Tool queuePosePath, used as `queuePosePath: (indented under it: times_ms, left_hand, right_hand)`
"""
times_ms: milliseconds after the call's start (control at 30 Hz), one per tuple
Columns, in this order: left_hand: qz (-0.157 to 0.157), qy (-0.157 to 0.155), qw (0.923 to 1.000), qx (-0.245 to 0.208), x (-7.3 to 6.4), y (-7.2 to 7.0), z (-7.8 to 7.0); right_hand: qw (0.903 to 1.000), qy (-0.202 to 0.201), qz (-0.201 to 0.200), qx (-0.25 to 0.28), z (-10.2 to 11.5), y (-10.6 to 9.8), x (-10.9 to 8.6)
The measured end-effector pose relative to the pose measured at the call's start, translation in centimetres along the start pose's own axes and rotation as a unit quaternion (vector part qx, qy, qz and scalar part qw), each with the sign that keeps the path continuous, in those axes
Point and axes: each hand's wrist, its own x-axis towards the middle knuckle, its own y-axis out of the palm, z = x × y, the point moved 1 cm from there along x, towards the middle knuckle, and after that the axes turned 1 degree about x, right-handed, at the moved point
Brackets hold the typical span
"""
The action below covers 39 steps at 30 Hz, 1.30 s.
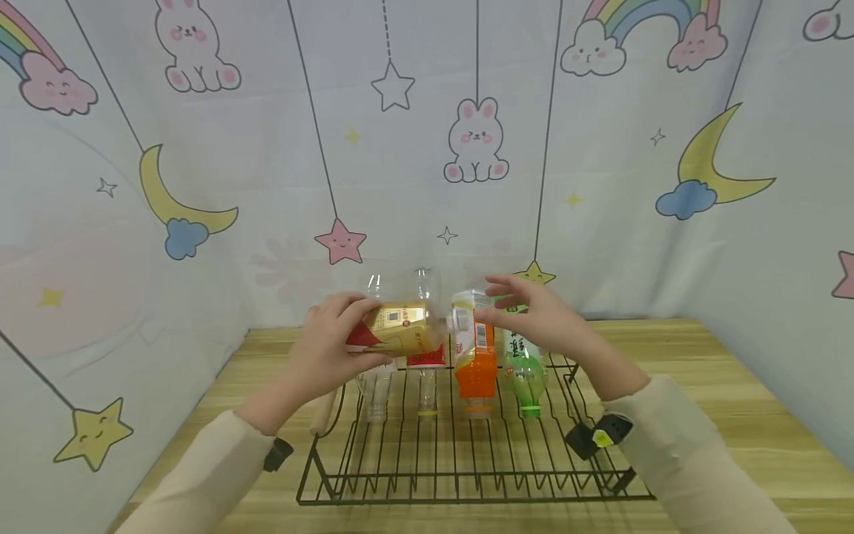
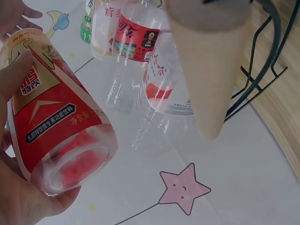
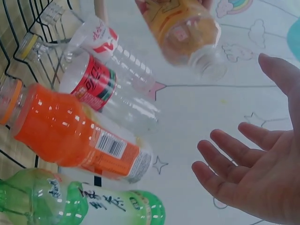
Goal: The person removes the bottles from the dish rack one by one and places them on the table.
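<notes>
My left hand [image 1: 331, 341] grips a plastic drink bottle [image 2: 65, 112] with a red and gold label. It lies nearly level above the rack, its uncapped neck [image 3: 209, 64] pointing right, towards my other hand. My right hand [image 1: 543, 315] holds nothing; its fingers are spread and relaxed, a little away from that neck. Below and behind the hands, bottles stand upside down in a black wire rack [image 1: 467, 475]: an orange bottle [image 3: 70, 133], a green bottle [image 3: 93, 201], a clear bottle with a red label [image 3: 96, 84] and another clear bottle [image 2: 164, 89].
The rack stands on a wood-grain table [image 1: 220, 437]. A light wooden handle [image 2: 201, 70] sits on its left side. Behind hangs a pale curtain [image 1: 414, 185] printed with rabbits, stars and moons. Dark wrist cameras are strapped over both sleeves [image 1: 674, 423].
</notes>
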Motion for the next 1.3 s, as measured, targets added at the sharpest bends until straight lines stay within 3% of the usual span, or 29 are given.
queuePosePath:
  times_ms: [367, 567, 700, 900, 1167, 1300]
  left_hand:
    - [-0.01, -0.105, 0.9924, -0.062, -0.6, -1.3, 2.4]
    - [-0.024, -0.142, 0.985, -0.096, -1.3, -2.0, 3.7]
    - [-0.031, -0.179, 0.9754, -0.124, -1.7, -2.4, 4.4]
    - [-0.044, -0.254, 0.9582, -0.124, -2.6, -2.9, 5.9]
    - [-0.075, -0.298, 0.9457, -0.106, -4.0, -3.0, 7.8]
    - [-0.084, -0.325, 0.9357, -0.109, -4.7, -3.0, 8.5]
  right_hand:
    - [0.9965, 0.044, -0.048, 0.053, -3.2, -0.5, 0.7]
    - [0.9948, 0.047, -0.056, 0.07, -4.7, -0.6, 0.9]
    - [0.9942, 0.058, -0.059, 0.07, -5.4, -0.6, 0.8]
    - [0.993, 0.075, -0.063, 0.067, -6.5, -0.4, 0.7]
    - [0.9901, 0.085, -0.075, 0.082, -7.6, -0.3, 0.7]
    - [0.9889, 0.093, -0.077, 0.087, -7.8, -0.3, 0.7]
